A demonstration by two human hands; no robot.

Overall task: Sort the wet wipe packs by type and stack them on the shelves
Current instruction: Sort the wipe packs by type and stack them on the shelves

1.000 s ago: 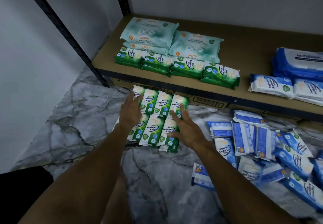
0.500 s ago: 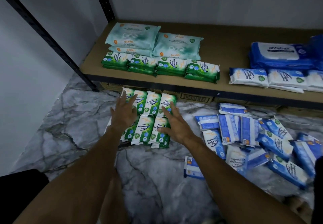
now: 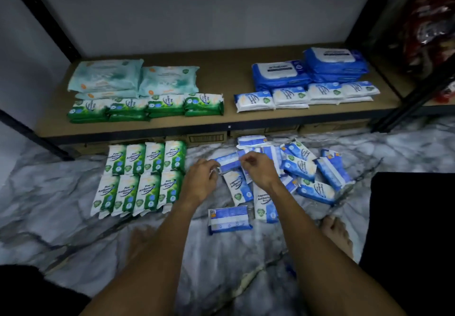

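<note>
Several green wet wipe packs (image 3: 140, 179) lie in two neat rows on the marble floor, left of my hands. To their right, a loose pile of blue wet wipe packs (image 3: 307, 168) is spread on the floor. My left hand (image 3: 200, 182) and my right hand (image 3: 259, 171) meet over the pile's left edge, each pinching one end of a blue pack (image 3: 227, 163). On the wooden shelf (image 3: 229, 74), green packs (image 3: 147, 106) sit before large teal packs (image 3: 133, 79) at the left. Small white-blue packs (image 3: 307, 94) sit before large blue packs (image 3: 307, 71) at the right.
Black shelf uprights (image 3: 51, 22) stand at both sides. Cardboard boxes (image 3: 206, 138) sit under the shelf. One blue pack (image 3: 230, 219) lies apart near my arms. A bare foot (image 3: 337, 234) rests at the right, and a red bag (image 3: 430, 20) is on the neighbouring shelf.
Both hands left the green packs and moved right to the blue pile, where they took hold of a blue pack. The view swung right too.
</note>
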